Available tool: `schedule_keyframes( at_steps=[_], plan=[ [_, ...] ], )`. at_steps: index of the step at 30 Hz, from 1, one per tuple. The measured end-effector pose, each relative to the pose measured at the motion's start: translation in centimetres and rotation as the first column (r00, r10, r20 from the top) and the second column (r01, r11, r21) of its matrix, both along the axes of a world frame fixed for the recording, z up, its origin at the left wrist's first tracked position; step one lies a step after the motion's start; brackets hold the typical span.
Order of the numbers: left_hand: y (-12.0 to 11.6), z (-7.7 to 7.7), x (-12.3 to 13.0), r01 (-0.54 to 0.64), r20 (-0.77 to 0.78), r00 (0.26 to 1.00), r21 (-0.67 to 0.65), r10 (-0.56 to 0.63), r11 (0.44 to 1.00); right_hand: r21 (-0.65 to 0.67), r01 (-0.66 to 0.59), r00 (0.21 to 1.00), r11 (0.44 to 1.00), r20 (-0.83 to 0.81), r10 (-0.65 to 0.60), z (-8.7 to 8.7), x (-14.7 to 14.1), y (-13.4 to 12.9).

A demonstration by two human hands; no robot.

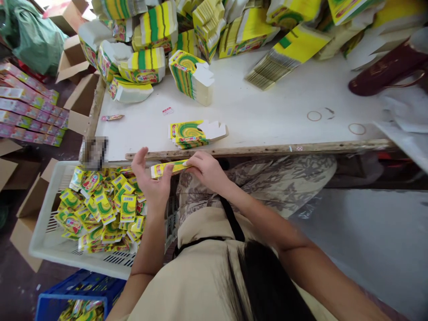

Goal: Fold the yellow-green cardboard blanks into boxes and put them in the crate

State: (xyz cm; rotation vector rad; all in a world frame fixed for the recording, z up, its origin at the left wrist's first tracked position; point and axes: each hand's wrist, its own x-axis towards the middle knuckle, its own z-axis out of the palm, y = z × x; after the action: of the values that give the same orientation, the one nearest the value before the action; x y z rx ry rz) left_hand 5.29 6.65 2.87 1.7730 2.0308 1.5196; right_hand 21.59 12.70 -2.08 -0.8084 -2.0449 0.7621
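The fingers of the right hand (209, 171) are closed in a pinch on the right end of a small yellow-and-green carton (157, 170), held just off the front edge of the surface (250, 120). The left hand (152, 185) is spread wide, its thumb against the carton's near side; whether it bears any weight cannot be told. The thumb and the right fingers hide part of the carton, and its print is too small to read.

Just beyond, a short stack of flat cartons (192, 130) lies on the white, wood-edged surface, with a taller stack (187, 76) behind it. Bundled cartons (155, 26) crowd the back, cut off by the top edge. Two rubber bands (314, 116) lie to the right, near a maroon mug (377, 73). A pixelated patch masks the surface's left corner.

Below left, a white basket (43, 243) is heaped with filled-out cartons (105, 207); the forearm covers its right side. A blue crate (70, 305) is cut off at the bottom. Open cardboard boxes (78, 100) and stacked pink packages (31, 111) stand farther left.
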Motion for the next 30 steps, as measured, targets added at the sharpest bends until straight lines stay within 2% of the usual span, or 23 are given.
schedule_keyframes(
  at_steps=[2,3,6,8,12,16,18,24,30],
  plan=[
    [-0.1,0.4,-0.5,0.058,-0.118,0.990,-0.183,-0.080,0.981,0.083,-0.002,0.999,0.997,0.051,-0.002,-0.1,-0.2,-0.2],
    [-0.1,0.4,-0.8,0.093,-0.151,0.978,-0.300,-0.143,0.949,0.116,-0.005,0.997,0.993,0.071,-0.004,-0.2,-0.2,-0.3],
    [-0.3,-0.1,-1.2,0.169,-0.178,0.926,-0.593,-0.333,0.787,0.190,-0.025,0.992,0.981,0.129,0.000,-0.2,-0.3,-0.3],
    [-0.4,-0.7,-1.3,0.168,-0.204,0.896,-0.668,-0.395,0.725,0.231,-0.047,0.987,0.972,0.160,0.009,-0.3,-0.2,-0.2],
    [-0.3,-1.0,-1.2,0.129,-0.260,0.862,-0.718,-0.436,0.684,0.246,-0.075,0.983,0.966,0.181,0.030,-0.2,-0.2,-0.3],
    [-0.2,-0.3,-1.2,0.124,-0.251,0.821,-0.797,-0.512,0.591,0.211,-0.114,0.977,0.971,0.200,0.072,0.4,-0.2,-0.6],
    [-0.2,-0.1,-1.2,0.129,-0.234,0.818,-0.816,-0.525,0.564,0.222,-0.121,0.974,0.968,0.215,0.072,0.8,-0.1,-0.7],
    [-0.3,0.1,-1.0,0.168,-0.185,0.842,-0.803,-0.507,0.572,0.287,-0.104,0.971,0.952,0.235,0.035,1.7,0.1,-0.8],
    [-0.1,-0.3,-1.0,0.209,-0.127,0.853,-0.806,-0.507,0.553,0.287,-0.097,0.965,0.953,0.262,0.019,1.5,0.0,-0.9]
  ],
)
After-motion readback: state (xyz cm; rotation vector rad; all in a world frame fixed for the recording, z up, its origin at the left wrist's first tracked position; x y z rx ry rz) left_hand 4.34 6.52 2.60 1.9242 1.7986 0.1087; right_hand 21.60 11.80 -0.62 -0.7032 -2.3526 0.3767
